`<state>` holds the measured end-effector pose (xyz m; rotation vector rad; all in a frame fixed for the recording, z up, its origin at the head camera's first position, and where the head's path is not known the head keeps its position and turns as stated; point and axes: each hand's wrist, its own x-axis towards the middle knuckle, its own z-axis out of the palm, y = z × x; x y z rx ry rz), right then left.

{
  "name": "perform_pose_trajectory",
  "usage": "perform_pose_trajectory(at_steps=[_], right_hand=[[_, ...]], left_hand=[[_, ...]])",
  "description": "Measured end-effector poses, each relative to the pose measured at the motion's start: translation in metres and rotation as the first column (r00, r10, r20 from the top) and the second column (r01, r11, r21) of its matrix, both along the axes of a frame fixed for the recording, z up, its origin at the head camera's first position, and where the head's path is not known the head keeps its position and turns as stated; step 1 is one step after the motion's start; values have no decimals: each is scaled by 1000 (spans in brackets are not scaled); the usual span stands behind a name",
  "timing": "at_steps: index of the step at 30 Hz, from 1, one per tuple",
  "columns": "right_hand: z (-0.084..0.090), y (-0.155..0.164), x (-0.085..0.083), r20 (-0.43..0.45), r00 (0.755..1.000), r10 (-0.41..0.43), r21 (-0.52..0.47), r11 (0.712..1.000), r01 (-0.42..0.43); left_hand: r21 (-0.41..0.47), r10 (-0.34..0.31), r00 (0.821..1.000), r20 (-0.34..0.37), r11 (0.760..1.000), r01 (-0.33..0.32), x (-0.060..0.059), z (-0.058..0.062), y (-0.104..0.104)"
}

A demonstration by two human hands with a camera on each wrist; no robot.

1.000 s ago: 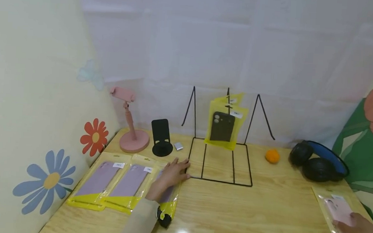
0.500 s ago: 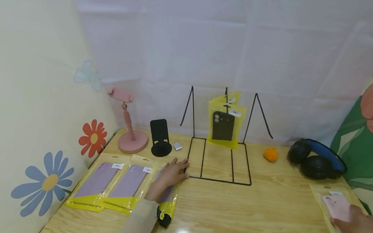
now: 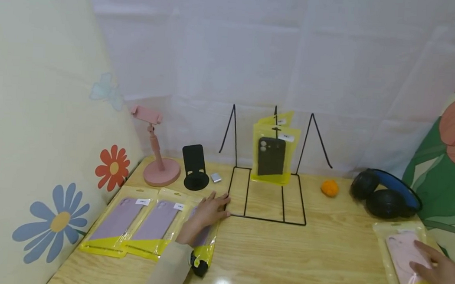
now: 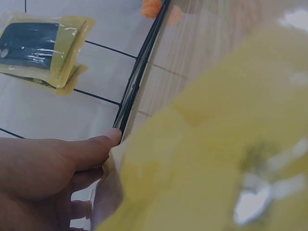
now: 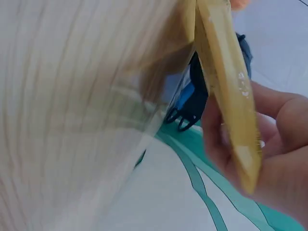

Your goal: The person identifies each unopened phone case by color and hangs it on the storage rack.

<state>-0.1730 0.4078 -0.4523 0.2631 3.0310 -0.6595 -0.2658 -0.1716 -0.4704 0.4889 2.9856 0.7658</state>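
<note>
The right hand (image 3: 438, 273) grips a yellow packet with a pink phone case (image 3: 406, 259), fingers on top and thumb under its edge, lifting it off the wooden table (image 3: 302, 264) well to the right of the black wire rack (image 3: 266, 205). The left hand (image 3: 206, 211) rests with relaxed, straight fingers on the nearest of three purple-case packets (image 3: 144, 224) just left of the rack, fingertips at its base wire. A dark-case packet (image 3: 271, 155) hangs on the rack's middle hook.

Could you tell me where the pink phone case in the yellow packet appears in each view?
Head: pink case packet lower right, under the right hand.
Left wrist: not in view.
Right wrist: seen edge-on, held by the fingers.
Shared landmark: the headphones.
</note>
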Motion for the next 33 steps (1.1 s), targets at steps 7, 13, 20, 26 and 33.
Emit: perform_pose_trajectory(at_steps=[7,13,20,26,33], right_hand=[[-1,-33,6,-249,969,-4,-114,993,-26],[9,-70,13,-320,944,-86,-245,970,6],[38,-107,20,-372,926,-60,-393,914,-98],[55,-134,27,-528,848,50,-407,861,-305],[61,-158,31,-658,743,121,-379,799,-466]], left_hand=[[15,1,1000,12,1000,-1,0,0,0],[14,2,1000,8,1000,-3,2,2,0],[8,4,1000,19,1000,-4,1,3,0],[3,5,1000,16,1000,-5,1,2,0],[2,-6,1000,1,1000,6,0,2,1]])
